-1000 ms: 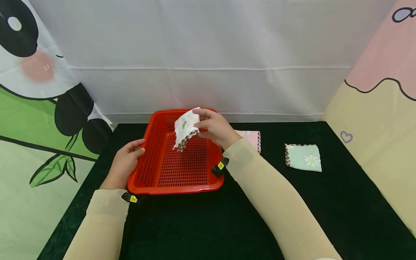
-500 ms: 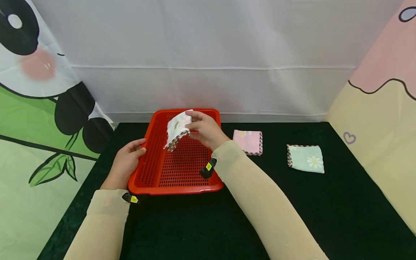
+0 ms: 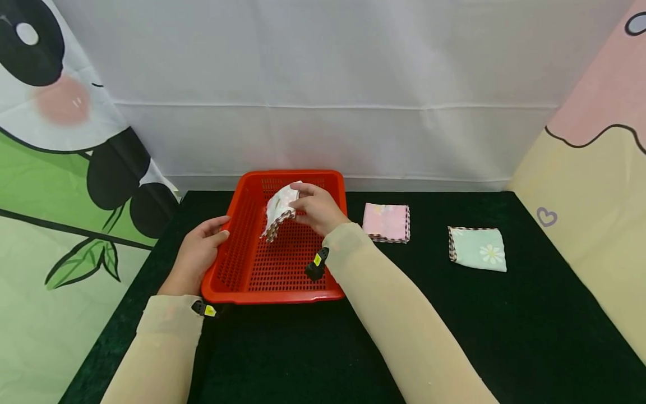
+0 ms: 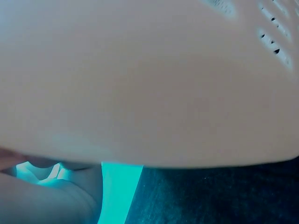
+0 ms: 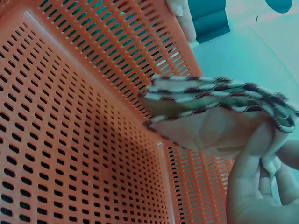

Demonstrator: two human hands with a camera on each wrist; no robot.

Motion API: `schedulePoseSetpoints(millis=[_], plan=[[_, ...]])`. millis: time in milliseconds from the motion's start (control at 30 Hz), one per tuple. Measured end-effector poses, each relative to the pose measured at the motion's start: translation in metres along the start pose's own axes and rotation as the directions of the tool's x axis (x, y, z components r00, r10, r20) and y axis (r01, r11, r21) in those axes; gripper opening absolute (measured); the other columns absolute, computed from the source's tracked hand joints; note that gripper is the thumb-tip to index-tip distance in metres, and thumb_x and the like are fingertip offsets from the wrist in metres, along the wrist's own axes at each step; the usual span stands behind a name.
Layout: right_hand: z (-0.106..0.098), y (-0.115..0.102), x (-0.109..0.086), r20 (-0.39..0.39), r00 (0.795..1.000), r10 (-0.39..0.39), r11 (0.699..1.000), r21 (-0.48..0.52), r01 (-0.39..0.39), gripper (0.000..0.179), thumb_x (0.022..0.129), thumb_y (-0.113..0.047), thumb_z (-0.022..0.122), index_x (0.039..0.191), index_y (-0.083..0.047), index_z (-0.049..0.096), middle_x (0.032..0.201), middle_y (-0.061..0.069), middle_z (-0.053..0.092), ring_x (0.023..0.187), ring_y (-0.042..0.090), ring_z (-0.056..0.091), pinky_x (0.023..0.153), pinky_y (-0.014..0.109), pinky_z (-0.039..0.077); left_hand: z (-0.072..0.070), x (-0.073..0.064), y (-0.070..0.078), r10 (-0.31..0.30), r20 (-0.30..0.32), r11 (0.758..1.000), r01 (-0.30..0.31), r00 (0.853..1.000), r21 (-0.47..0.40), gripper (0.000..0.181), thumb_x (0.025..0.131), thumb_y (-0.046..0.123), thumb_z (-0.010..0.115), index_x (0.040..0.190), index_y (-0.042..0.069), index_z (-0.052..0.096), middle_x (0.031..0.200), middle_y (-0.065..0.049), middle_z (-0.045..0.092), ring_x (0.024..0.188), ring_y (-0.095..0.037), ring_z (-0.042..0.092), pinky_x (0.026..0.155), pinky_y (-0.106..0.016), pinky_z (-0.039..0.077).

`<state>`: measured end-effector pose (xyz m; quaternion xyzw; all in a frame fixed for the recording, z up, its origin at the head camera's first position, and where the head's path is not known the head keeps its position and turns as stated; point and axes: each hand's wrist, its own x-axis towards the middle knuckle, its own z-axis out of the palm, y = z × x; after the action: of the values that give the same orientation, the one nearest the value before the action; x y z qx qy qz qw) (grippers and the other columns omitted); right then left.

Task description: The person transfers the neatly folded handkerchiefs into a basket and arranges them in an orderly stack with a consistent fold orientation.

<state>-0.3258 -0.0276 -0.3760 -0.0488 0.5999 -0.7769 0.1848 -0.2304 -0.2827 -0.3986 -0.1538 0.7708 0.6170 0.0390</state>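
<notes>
Above the red plastic basket [image 3: 282,298], my right hand [image 3: 319,209] pinches a folded white handkerchief [image 3: 280,204] with a checked brown edging. In the right wrist view the layered edge of the handkerchief [image 5: 205,100] fans out from my thumb and fingers, with the perforated basket floor [image 5: 70,140] beyond it. My left hand [image 3: 198,255] grips the basket's left rim, thumb toward the top. The basket's side wall [image 4: 154,93] fills most of the left wrist view, where only part of the left hand [image 4: 51,198] shows at the lower left.
Right of the basket, a folded pink handkerchief [image 3: 386,223] lies on the dark green tabletop [image 3: 282,353]. Farther right lies a folded mint handkerchief [image 3: 476,248] with a daisy print. A white curtain [image 3: 353,84] hangs directly behind the table.
My right hand has carried the white handkerchief left and then slightly lower over the basket. The pink handkerchief has come out from behind the right arm. My left hand keeps its hold.
</notes>
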Motion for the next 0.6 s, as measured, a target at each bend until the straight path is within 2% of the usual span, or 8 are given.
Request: schedulePoseSetpoints(millis=[167,267,367,433,500,567,600], plan=[[0.000,0.003,0.002,0.006,1.000,0.012,0.997,-0.080,-0.012,0.045,0.100,0.002,0.061,0.143,-0.011,0.060,0.141,0.007,0.046,0.088,0.019,0.053,0.074,0.032,0.053,-0.001,0.001,-0.001,-0.008,-0.003,1.000,0.008,1.000,-0.008,0.049,0.109,0.032,0.051,0.158,0.028,0.043,0.153,-0.006,0.045,0.129,-0.029,0.052,0.097,-0.035,0.053],[0.001,0.005,0.004,0.013,1.000,0.024,0.996,-0.089,-0.023,0.044,0.100,0.002,0.061,0.142,-0.012,0.061,0.144,0.006,0.045,0.090,0.019,0.054,0.075,0.033,0.053,0.000,0.002,0.000,-0.010,0.006,1.000,0.010,1.000,-0.028,0.049,0.109,0.032,0.051,0.158,0.028,0.043,0.153,-0.006,0.046,0.130,-0.029,0.052,0.094,-0.032,0.054],[0.002,0.008,0.006,0.012,0.997,0.073,0.990,-0.122,-0.071,0.043,0.099,0.002,0.061,0.141,-0.010,0.062,0.140,0.006,0.050,0.090,0.021,0.057,0.077,0.035,0.055,0.000,0.003,0.000,-0.007,0.014,0.999,0.008,1.000,-0.044,0.049,0.109,0.031,0.052,0.158,0.028,0.043,0.153,-0.007,0.046,0.129,-0.029,0.053,0.090,-0.029,0.056],[0.002,0.011,0.007,-0.003,0.992,0.127,0.975,-0.185,-0.125,0.042,0.098,0.003,0.060,0.139,-0.008,0.062,0.133,0.009,0.056,0.086,0.022,0.057,0.077,0.036,0.056,0.000,0.003,0.000,-0.009,0.012,0.999,0.009,1.000,-0.047,0.049,0.109,0.030,0.052,0.157,0.027,0.043,0.152,-0.007,0.046,0.128,-0.029,0.053,0.088,-0.027,0.056],[0.002,0.013,0.008,-0.034,0.985,0.167,0.945,-0.279,-0.170,0.042,0.097,0.005,0.060,0.137,-0.007,0.063,0.125,0.012,0.060,0.083,0.022,0.057,0.076,0.037,0.058,0.000,0.002,0.000,-0.012,0.005,0.999,0.012,1.000,-0.043,0.049,0.109,0.030,0.052,0.157,0.027,0.044,0.151,-0.007,0.046,0.127,-0.028,0.053,0.087,-0.026,0.056],[0.002,0.015,0.009,-0.078,0.980,0.183,0.900,-0.389,-0.199,0.041,0.095,0.006,0.060,0.134,-0.004,0.065,0.116,0.011,0.061,0.080,0.021,0.056,0.072,0.036,0.060,0.000,0.001,0.001,-0.016,0.001,0.999,0.016,1.000,-0.042,0.048,0.109,0.030,0.052,0.157,0.027,0.044,0.149,-0.007,0.046,0.125,-0.027,0.053,0.086,-0.026,0.056],[0.003,0.015,0.010,-0.078,0.981,0.178,0.833,-0.519,-0.192,0.033,0.094,0.006,0.060,0.126,-0.002,0.068,0.108,0.010,0.062,0.078,0.019,0.054,0.069,0.032,0.059,0.000,0.001,0.001,-0.018,0.000,0.999,0.018,1.000,-0.043,0.048,0.109,0.030,0.052,0.157,0.027,0.044,0.149,-0.007,0.046,0.125,-0.027,0.052,0.087,-0.026,0.056]])
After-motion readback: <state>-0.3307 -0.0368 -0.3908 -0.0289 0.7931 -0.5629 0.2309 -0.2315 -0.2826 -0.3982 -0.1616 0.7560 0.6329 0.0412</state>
